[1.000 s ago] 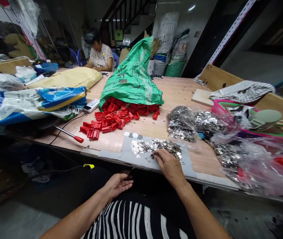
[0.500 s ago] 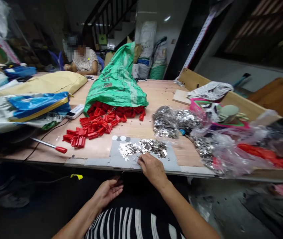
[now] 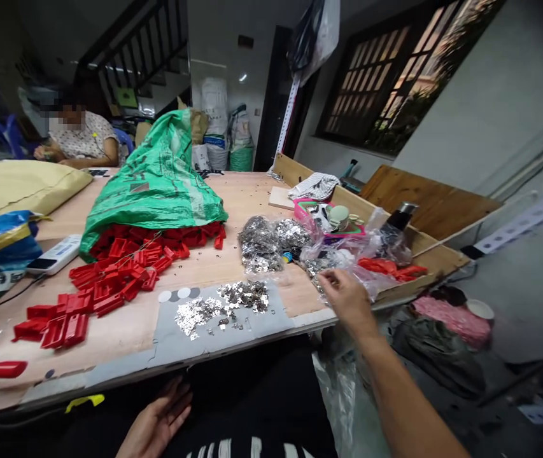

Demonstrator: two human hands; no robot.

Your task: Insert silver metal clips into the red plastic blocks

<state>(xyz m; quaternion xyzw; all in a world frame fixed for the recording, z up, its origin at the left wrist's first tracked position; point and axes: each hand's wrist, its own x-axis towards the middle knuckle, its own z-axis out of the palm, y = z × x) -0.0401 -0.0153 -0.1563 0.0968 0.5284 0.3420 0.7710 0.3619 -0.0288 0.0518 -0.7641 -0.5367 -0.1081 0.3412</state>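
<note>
Your left hand (image 3: pixel 155 423) is lying open below the bench (image 3: pixel 252 197) edge, palm up, fingers spread and holding nothing. Your right hand (image 3: pixel 347 302) is hovering over the bench's right edge, its fingers loosely bunched and pointing forward and left; it is unclear whether they are pinching anything. It is the nearer hand to the silver metal pieces (image 3: pixel 317 277) spilling from a clear plastic bag (image 3: pixel 342 251), which is stretching along that edge, its fingertips just short of or touching the bag. To the left of that hand, a grey mat (image 3: pixel 271 318) is carrying two loose silver piles. Beyond, a fuller bag of silver pieces (image 3: pixel 261 245) is sitting on the bench, red plastic parts (image 3: pixel 109 273) are spilling from a green woven sack (image 3: pixel 151 178), and a co-worker (image 3: pixel 77 137) is sitting at the far end.
</note>
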